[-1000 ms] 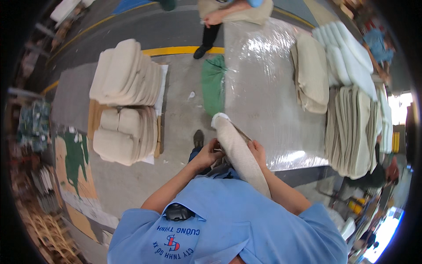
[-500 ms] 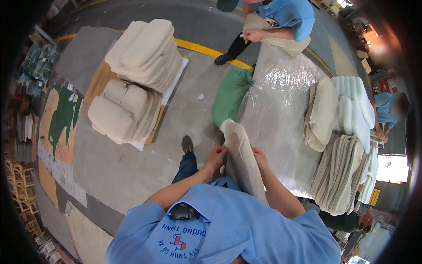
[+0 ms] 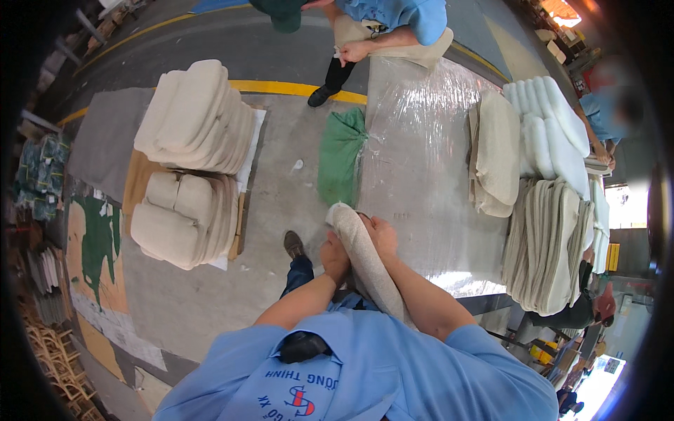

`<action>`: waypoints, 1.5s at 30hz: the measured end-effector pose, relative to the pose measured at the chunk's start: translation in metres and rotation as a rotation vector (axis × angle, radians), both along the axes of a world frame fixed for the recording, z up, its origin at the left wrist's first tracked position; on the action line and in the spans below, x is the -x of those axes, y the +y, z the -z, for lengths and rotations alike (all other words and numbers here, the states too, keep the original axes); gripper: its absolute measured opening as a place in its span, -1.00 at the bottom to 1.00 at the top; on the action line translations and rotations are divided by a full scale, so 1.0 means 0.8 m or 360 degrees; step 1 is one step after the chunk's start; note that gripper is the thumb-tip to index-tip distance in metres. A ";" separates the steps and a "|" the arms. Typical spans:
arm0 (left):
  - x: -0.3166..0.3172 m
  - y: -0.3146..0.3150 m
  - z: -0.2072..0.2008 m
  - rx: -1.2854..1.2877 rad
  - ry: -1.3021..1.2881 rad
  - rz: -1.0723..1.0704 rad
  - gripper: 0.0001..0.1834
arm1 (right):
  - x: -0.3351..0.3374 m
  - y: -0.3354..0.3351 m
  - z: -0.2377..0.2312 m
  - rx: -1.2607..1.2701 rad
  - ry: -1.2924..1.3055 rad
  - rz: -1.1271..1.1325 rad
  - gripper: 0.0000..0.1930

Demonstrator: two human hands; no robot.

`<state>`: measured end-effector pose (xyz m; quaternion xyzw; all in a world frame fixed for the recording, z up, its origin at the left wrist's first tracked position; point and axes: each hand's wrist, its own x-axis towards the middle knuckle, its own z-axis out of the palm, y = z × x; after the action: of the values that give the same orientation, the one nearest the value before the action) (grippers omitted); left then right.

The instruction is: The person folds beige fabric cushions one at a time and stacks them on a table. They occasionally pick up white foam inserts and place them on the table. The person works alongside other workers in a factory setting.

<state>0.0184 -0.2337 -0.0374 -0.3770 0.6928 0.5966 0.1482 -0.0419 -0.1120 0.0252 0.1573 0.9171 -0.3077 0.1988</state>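
Observation:
A beige fabric cushion (image 3: 365, 254) stands on edge against my body, its long side running away from me. White padding (image 3: 334, 212) pokes out at its far end. My left hand (image 3: 335, 254) is closed on the cushion's left side. Higher up, near the far end, my right hand (image 3: 381, 236) grips the edge of the fabric on the right side. Fingertips of both hands are partly hidden. Just beyond the cushion, a green sack (image 3: 340, 158) hangs against the side of the plastic-covered table (image 3: 421, 165).
Beige cushions are piled in two stacks, a far one (image 3: 186, 116) and a near one (image 3: 175, 217), on the left floor. Flat covers (image 3: 497, 154), folded covers (image 3: 544, 245) and white pads (image 3: 554, 140) lie on the table's right. Across it, a co-worker (image 3: 393, 35) handles a beige cover.
Both hands have shifted on the cushion, the right one up to its far end. The cushion leans more to the left, and the whole view has turned slightly.

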 end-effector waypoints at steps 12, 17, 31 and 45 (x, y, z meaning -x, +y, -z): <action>0.005 0.011 0.016 0.0112 -0.0047 0.0139 -0.21 | 0.005 0.008 0.027 -0.0153 0.0045 -0.0065 -0.36; -0.001 0.009 0.063 0.0042 0.0166 0.0093 -0.29 | 0.002 -0.015 -0.007 0.0026 -0.0008 -0.0112 -0.41; -0.007 -0.001 -0.005 -0.0242 -0.0022 0.0470 -0.26 | -0.075 0.106 -0.028 0.0517 -0.0327 -0.0261 -0.39; 0.028 -0.004 -0.082 -0.0534 -0.0095 0.0499 -0.23 | -0.195 0.142 -0.002 0.0051 0.0082 -0.0065 -0.48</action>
<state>-0.0043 -0.2370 0.0280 -0.2522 0.6294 0.6617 0.3201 0.1142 0.0014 0.0269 0.1272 0.9199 -0.3222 0.1840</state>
